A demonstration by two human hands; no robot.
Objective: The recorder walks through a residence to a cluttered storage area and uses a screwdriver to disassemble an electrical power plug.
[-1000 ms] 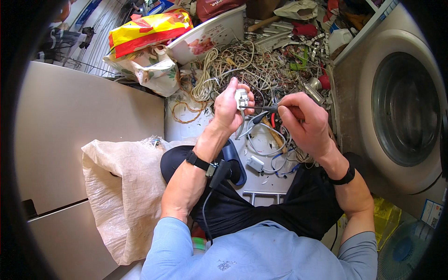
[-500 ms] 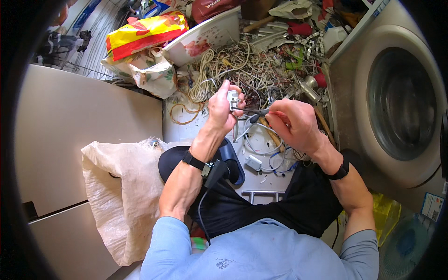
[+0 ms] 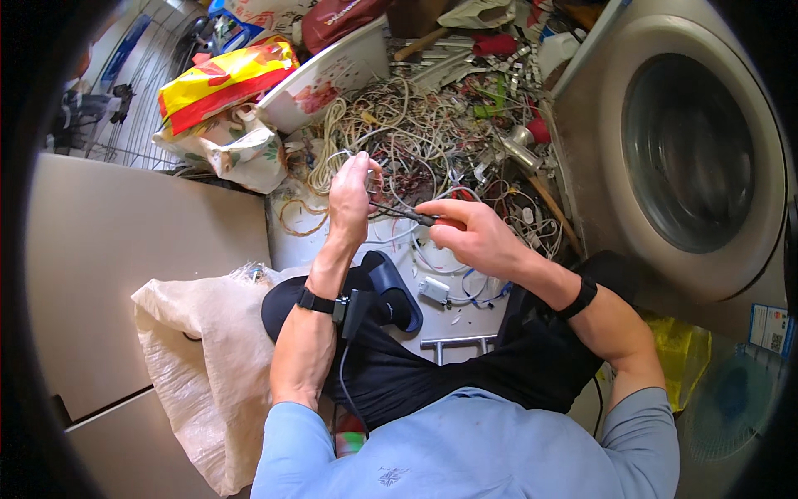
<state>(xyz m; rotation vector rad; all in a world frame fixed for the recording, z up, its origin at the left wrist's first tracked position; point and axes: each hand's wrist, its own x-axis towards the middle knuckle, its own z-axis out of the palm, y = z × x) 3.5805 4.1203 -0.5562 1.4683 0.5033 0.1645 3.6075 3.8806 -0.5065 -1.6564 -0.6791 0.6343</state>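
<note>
My left hand (image 3: 351, 200) is closed round a small white plastic piece, almost wholly hidden by the fingers now; it looks like a plug or adapter housing. My right hand (image 3: 474, 237) grips the dark handle of a thin-shafted screwdriver (image 3: 399, 212). Its shaft reaches left to the fingers of my left hand, and the tip's exact contact is hidden. Beyond both hands spreads a heap of tangled cables (image 3: 416, 133). Below them, on the floor, lies a white adapter (image 3: 433, 289) with a grey cable.
At the right stands a washing machine (image 3: 706, 158). A pale woven sack (image 3: 208, 366) lies at my left beside a beige cabinet-like panel (image 3: 150, 274). A white tub (image 3: 366, 62) and a yellow-red bag (image 3: 224, 79) are at the back. A dark slipper (image 3: 395, 291) is near my legs.
Both hands have shifted left and a little lower. My left hand has turned, hiding the white piece that showed before. My right hand has rotated, its fingers stretched more along the screwdriver handle.
</note>
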